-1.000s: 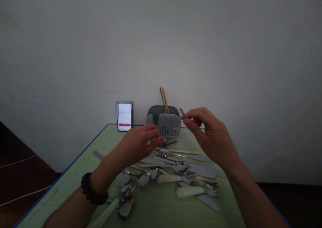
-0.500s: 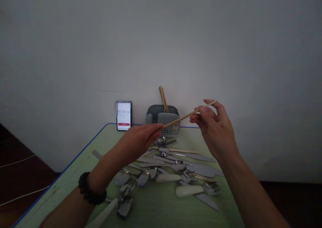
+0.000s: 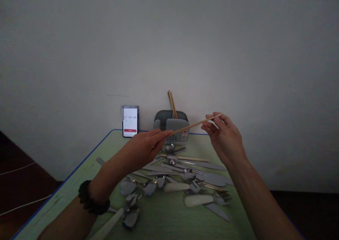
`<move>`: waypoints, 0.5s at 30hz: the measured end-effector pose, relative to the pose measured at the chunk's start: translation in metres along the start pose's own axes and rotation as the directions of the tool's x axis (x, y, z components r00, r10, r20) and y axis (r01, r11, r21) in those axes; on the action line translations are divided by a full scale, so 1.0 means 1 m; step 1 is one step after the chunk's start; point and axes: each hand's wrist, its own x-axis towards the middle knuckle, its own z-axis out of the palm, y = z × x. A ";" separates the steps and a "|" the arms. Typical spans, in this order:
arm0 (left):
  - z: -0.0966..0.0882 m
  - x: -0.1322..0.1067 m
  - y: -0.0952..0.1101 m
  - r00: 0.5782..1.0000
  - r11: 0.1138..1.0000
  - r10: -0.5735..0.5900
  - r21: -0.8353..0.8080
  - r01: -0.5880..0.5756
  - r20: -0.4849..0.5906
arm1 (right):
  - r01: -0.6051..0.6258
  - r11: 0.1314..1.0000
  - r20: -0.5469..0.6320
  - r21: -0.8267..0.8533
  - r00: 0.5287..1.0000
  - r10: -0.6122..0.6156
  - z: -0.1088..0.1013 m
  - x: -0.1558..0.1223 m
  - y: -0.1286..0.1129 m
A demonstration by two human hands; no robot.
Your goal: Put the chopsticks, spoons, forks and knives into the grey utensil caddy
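Above the green table (image 3: 169,218), both my hands hold one wooden chopstick (image 3: 194,124) by its ends. My left hand (image 3: 144,148), with a black wristband, pinches the lower left end. My right hand (image 3: 225,135) pinches the raised right end. The stick hangs in front of a grey cutlery holder (image 3: 173,127) that has two chopsticks (image 3: 172,104) standing in it. Below my hands lies a pile of spoons, forks and knives (image 3: 180,180), some with white handles.
A phone (image 3: 130,121) with a lit screen leans against the white wall at the table's back left. The table has a blue edge (image 3: 79,169). Dark floor with a white cable lies to the left.
My right hand brought a chopstick up from a short blurred glimpse to full length, and my left hand took its lower end. The right end has since dropped slightly.
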 end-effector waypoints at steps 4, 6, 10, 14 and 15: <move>0.000 0.000 -0.002 0.999 0.999 0.020 -0.028 -0.021 -0.042 | -0.028 0.999 0.010 0.025 1.000 0.028 0.000 0.000 0.004; -0.002 0.000 -0.003 0.998 0.999 0.026 -0.036 -0.028 -0.056 | -0.042 0.998 0.005 0.038 0.999 0.042 0.001 -0.001 0.006; -0.005 0.000 -0.003 0.998 0.999 0.024 -0.020 -0.025 -0.063 | -0.050 0.997 0.002 0.060 0.999 0.050 0.001 -0.002 0.010; -0.004 0.000 -0.004 0.997 1.000 0.028 0.011 -0.027 -0.070 | -0.021 0.997 -0.010 0.068 1.000 0.022 0.000 -0.003 0.012; -0.003 -0.001 -0.004 0.997 0.999 0.030 0.016 -0.029 -0.071 | -0.013 0.998 -0.014 0.067 1.000 0.014 0.000 -0.003 0.012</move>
